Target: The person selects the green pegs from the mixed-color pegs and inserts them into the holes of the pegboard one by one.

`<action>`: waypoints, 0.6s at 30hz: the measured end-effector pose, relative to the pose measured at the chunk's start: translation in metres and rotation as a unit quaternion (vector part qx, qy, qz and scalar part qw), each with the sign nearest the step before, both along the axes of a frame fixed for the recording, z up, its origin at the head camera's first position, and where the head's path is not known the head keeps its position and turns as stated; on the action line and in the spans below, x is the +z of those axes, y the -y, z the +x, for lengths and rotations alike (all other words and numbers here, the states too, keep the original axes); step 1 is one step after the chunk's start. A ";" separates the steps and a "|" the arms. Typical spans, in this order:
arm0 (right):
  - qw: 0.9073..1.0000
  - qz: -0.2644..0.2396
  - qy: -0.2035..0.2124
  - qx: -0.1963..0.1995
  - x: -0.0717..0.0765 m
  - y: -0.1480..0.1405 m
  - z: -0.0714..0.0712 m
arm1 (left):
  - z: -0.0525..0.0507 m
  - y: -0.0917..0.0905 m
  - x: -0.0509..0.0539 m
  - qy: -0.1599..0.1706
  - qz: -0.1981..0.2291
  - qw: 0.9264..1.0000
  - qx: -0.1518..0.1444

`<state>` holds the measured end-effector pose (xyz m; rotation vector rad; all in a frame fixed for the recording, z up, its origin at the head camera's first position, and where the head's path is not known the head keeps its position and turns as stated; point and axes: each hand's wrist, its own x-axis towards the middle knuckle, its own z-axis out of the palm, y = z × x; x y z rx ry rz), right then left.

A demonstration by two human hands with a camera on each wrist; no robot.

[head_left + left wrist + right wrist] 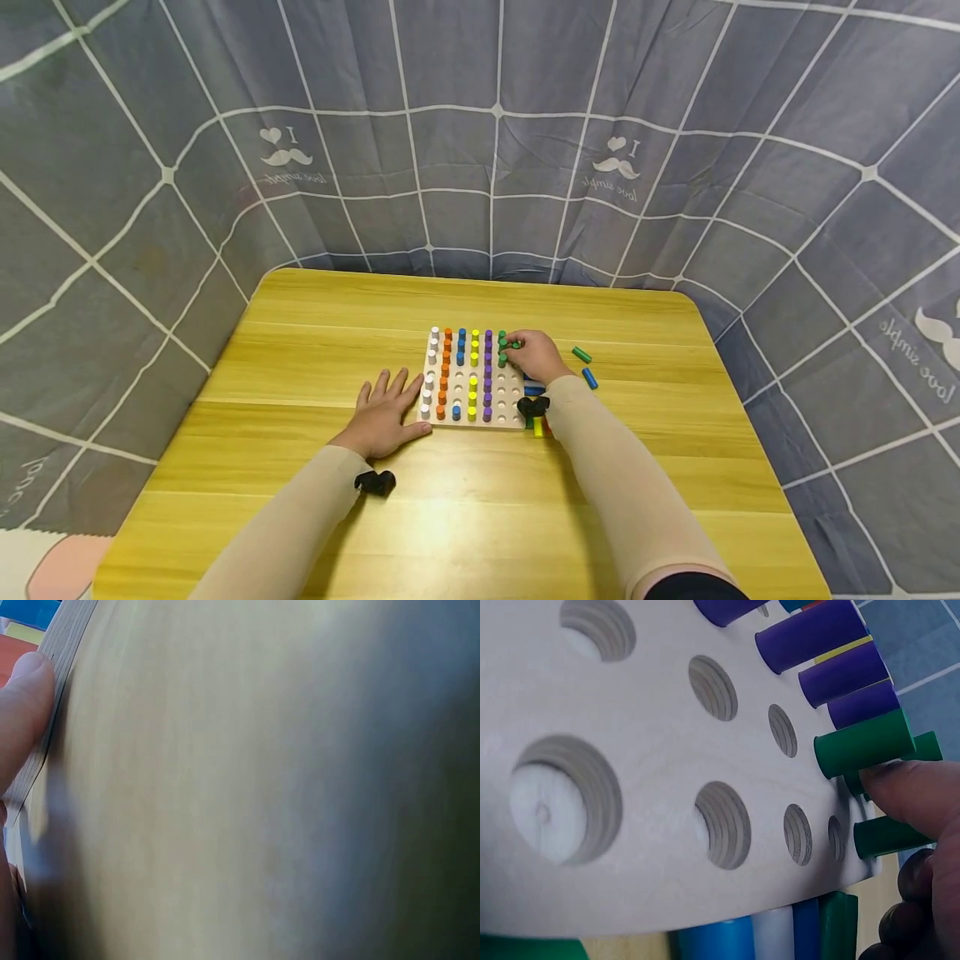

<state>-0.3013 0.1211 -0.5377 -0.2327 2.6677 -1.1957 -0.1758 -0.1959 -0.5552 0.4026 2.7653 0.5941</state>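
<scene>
1. While resting the left hand (381, 423) flat on the table (427, 533) with fingers spread, touches the pegboard (652, 765) with the thumb at its near left corner.
2. With the right hand (536, 354), pinches a green peg (504, 345), partly hidden by the fingers, at the board's far right.
3. Upright on the board, mid-table, from left to right: columns of white pegs (432, 358), orange pegs (446, 357), blue pegs (461, 358), yellow pegs (474, 359) and purple pegs (487, 360).
4. Loose on the table, right of the board: a separate green peg (581, 354), a lone blue peg (590, 379) and, nearer, a lying yellow peg (537, 427).
</scene>
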 end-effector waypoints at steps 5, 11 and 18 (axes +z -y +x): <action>1.000 -0.010 0.014 0.005 0.000 -0.003 0.004 | 0.005 -0.003 0.003 0.000 0.000 1.000 0.006; 1.000 -0.015 0.020 0.006 0.000 -0.005 0.008 | 0.012 -0.007 0.005 -0.004 -0.002 1.000 0.010; 1.000 0.004 0.018 0.010 -0.004 -0.008 0.009 | 0.017 -0.010 0.005 0.003 -0.006 1.000 0.014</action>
